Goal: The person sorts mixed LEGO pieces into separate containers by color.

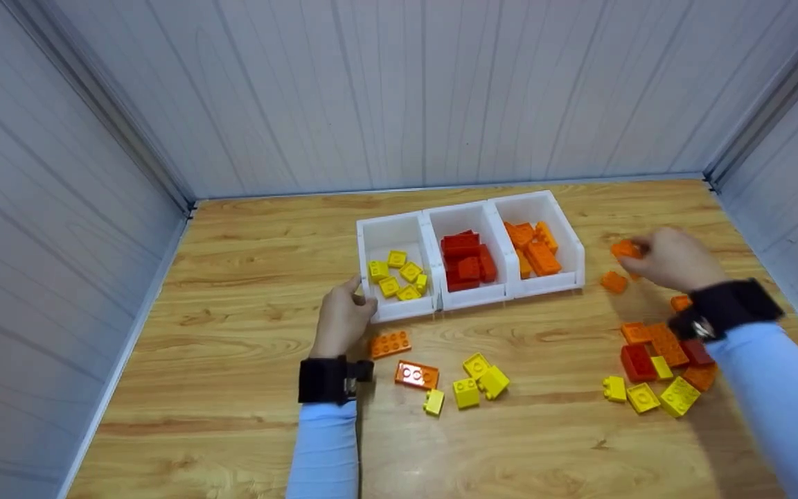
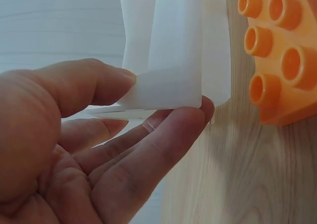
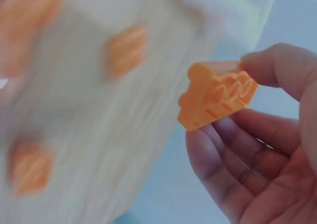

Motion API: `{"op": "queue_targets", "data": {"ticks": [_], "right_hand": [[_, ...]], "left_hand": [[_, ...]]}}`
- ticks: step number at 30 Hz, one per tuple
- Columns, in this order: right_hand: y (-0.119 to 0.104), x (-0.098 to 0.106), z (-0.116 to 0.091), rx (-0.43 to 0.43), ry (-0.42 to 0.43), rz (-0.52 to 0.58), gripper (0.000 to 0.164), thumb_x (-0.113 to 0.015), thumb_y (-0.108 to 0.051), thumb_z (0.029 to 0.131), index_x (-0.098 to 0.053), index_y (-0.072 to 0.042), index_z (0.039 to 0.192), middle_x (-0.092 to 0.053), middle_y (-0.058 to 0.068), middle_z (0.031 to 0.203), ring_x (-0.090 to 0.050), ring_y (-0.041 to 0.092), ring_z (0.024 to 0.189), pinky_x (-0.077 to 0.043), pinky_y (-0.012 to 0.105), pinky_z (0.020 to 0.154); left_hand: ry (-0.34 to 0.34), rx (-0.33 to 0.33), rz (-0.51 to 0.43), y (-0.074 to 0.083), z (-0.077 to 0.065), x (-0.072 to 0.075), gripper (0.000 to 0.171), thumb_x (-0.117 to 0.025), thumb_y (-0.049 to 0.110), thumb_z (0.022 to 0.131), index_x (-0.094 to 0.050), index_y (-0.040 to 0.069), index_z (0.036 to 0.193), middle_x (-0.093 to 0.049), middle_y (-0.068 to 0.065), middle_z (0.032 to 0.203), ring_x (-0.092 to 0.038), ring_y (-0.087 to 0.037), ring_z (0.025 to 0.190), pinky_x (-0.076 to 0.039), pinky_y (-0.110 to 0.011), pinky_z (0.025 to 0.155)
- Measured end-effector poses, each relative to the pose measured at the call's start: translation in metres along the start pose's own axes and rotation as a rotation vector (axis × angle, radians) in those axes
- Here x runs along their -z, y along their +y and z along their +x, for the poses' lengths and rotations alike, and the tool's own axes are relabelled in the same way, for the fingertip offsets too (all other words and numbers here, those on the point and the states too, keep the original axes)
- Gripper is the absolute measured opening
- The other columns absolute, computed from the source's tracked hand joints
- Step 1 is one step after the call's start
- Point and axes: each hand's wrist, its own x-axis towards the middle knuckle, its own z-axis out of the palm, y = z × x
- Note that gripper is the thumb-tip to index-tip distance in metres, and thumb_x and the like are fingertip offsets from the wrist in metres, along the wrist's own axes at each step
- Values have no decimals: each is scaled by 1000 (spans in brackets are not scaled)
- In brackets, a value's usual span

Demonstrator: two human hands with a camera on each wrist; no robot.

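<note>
My left hand (image 1: pixel 342 320) grips the front left corner of a white three-part bin (image 1: pixel 404 311). In the left wrist view the thumb lies against the bin's wall (image 2: pixel 168 87) and the fingers are on its other side. Right of the bin, my right hand (image 1: pixel 677 260) pinches an orange toy brick (image 3: pixel 210 97) between thumb and fingers, its hollow underside showing in the right wrist view. Yellow bricks (image 1: pixel 389 286) lie in the left compartment, red bricks (image 1: pixel 460 244) in the middle one, orange bricks (image 1: pixel 543 258) in the right one.
Two orange bricks (image 1: pixel 416 375) and several yellow bricks (image 1: pixel 466 393) lie in front of the bin. A mixed cluster with a red brick (image 1: pixel 637 363) sits at the right, below my right forearm. Another orange brick (image 1: pixel 614 281) lies near my right hand. Pale panel walls (image 1: pixel 399 97) enclose the table.
</note>
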Motion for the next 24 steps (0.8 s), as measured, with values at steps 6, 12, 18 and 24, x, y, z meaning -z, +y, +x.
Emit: {"op": "queue_targets", "data": {"ticks": [6,12,18,24], "right_hand": [[-60,-13,41,-17,12,75,53,-65,-27,95,-56,11,131,-69,21,96,-59,23,67,-48,35,59],[-88,-37,65,10,22,50,50,-67,-24,92,-60,14,123,-62,33,115,-61,38,91,-50,51,84],[-85,-51,71,13,26,-9,49,-64,-25,95,-61,16,122,-59,33,123,-56,47,112,-44,55,96],[-80,-40,60,11,43,-12,44,-59,-23,99,-62,13,122,-62,32,119,-59,46,108,-46,56,92]], "left_hand": [[-3,8,-17,-1,0,1,57,-65,7,93,-45,0,146,-66,-10,100,-59,-20,80,-50,-29,64],[-4,1,-22,0,-1,-1,57,-64,7,94,-44,0,146,-66,-10,98,-59,-20,78,-50,-29,63],[-9,-32,-22,5,-3,-4,57,-65,6,93,-44,-2,146,-67,-11,97,-59,-19,77,-50,-28,62],[2,-73,-9,5,-3,-6,57,-66,6,92,-44,-4,144,-67,-11,89,-58,-18,70,-47,-27,57]]}}
